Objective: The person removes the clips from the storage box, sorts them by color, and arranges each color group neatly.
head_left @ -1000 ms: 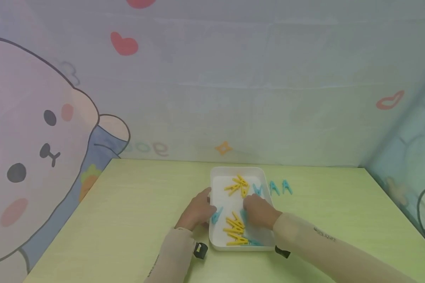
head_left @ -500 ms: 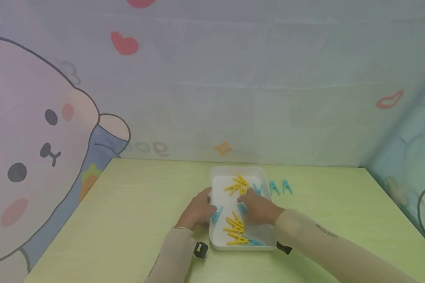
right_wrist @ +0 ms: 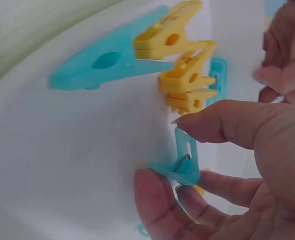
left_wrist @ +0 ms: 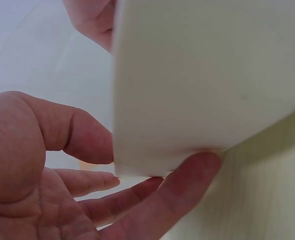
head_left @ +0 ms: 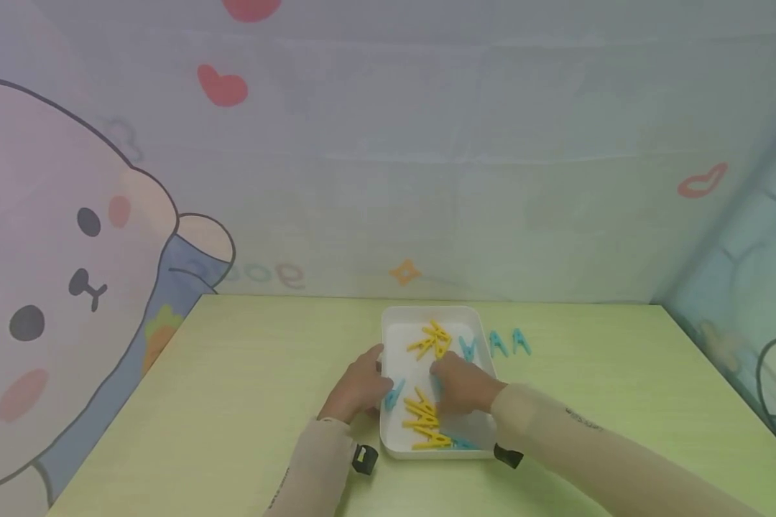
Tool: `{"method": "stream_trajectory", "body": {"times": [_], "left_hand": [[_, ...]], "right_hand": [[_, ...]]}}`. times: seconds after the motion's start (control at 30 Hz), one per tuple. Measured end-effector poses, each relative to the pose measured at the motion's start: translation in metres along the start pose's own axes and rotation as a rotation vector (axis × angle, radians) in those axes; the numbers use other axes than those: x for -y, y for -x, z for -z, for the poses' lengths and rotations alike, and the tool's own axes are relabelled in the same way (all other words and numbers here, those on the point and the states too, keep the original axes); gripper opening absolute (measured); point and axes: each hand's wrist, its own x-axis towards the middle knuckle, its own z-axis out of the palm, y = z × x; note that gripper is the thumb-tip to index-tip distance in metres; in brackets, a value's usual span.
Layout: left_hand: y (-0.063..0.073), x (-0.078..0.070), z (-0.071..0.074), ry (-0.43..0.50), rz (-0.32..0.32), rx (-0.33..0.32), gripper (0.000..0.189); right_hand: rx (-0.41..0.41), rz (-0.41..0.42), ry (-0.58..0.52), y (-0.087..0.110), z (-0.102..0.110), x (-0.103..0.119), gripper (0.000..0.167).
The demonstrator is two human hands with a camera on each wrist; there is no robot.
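Observation:
A white plastic tray (head_left: 409,370) stands on the table, holding yellow and light blue clothespins. My left hand (head_left: 360,386) grips its left wall, thumb at the rim and fingers against the outside. Inside the tray, my right hand (head_left: 465,384) pinches a blue clothespin (right_wrist: 191,170) between thumb and fingers; in the head view the hand mostly hides it. Yellow clothespins lie in a far group (head_left: 437,334) and a near group (head_left: 435,439). Other blue clothespins rest by my left thumb (head_left: 391,398), at the near wall (head_left: 460,444) and at the far right (head_left: 468,352).
Two blue clothespins, one nearer the tray (head_left: 497,343) and one farther right (head_left: 520,340), lie on the pale green table (head_left: 265,359). A printed cloth (head_left: 459,179) hangs behind the table's far edge.
My right hand has shifted slightly left inside the tray, its thumb now showing more. My left hand keeps its grip on the tray wall. The head view has tilted a little.

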Motion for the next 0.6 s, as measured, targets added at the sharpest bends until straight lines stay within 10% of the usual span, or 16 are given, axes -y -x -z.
{"method": "stream_trajectory", "body": {"times": [0.27, 0.6], "left_hand": [[0.0, -0.002, -0.002, -0.007, -0.011, 0.009, 0.075], [-0.002, 0.001, -0.001, -0.015, 0.02, -0.006, 0.075]], "right_hand": [[-0.016, -0.05, -0.309, 0.003, 0.015, -0.019, 0.06], [-0.128, 0.098, -0.635, 0.003, 0.05, -0.046, 0.063]]}}
